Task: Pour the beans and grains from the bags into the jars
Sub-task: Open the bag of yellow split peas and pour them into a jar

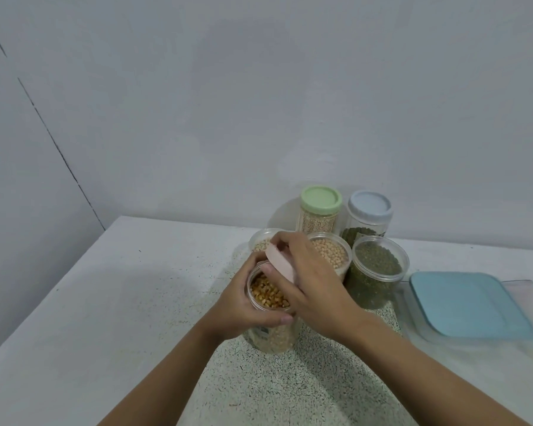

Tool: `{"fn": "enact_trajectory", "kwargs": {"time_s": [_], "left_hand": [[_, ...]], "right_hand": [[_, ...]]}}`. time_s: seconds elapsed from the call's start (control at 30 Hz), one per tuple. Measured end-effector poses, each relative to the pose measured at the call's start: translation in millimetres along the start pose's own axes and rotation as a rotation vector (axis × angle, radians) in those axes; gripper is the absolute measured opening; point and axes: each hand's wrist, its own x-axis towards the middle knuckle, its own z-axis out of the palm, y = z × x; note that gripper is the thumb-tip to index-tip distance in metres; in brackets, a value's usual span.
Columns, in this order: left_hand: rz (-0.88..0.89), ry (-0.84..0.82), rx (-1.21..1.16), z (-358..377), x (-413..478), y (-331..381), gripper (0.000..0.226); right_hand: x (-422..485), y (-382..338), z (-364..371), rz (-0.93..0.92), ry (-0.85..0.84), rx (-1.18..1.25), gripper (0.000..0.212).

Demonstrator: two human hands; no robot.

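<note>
1. Head view, centre of the frame: the left grip (246, 306) is wrapped round the upper part of a clear corn jar (270, 295), whose base sits on the speckled table (105, 302).
2. The right grip (309, 287) clasps a pink lid (280, 263), which is tilted at the far edge of that jar's uncovered mouth. I cannot tell whether lid and rim touch.
3. Just behind stand three open jars. A pale grain jar (260, 239) is partly hidden by the fingers, a tan bean jar (333, 255) is beside it, and a green bean jar (379, 267) is further right.
4. By the wall stand a green-lidded jar (320, 210) and a blue-lidded jar (369, 214), both closed.
5. At the right edge lies a flat clear box (465, 305) with a blue cover.
</note>
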Motion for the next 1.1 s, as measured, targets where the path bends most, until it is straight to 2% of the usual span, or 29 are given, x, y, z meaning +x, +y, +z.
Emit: {"fn": "enact_trajectory", "kwargs": {"time_s": [0.1, 0.2, 0.47, 0.63, 0.83, 1.1], "left_hand": [[0.011, -0.025, -0.031, 0, 1, 2, 0.1], [0.003, -0.06, -0.046, 0, 3, 0, 0.102], [-0.018, -0.045, 0.044, -2, 3, 1, 0.089], [-0.006, 0.019, 0.078, 1, 1, 1, 0.073], [-0.045, 0.032, 0.042, 0, -1, 0, 0.08], [-0.052, 0.016, 0.026, -2, -2, -2, 0.092]], "right_hand": [[2, 2, 1, 0.012, -0.026, -0.013, 0.055], [3, 2, -1, 0.04, -0.069, 0.007, 0.052], [11, -4, 0, -0.097, -0.208, -0.265, 0.061], [9, -5, 5, -0.19, -0.196, -0.128, 0.052], [16, -3, 0, -0.279, -0.161, -0.037, 0.049], [25, -10, -11, -0.181, -0.373, -0.146, 0.053]]}}
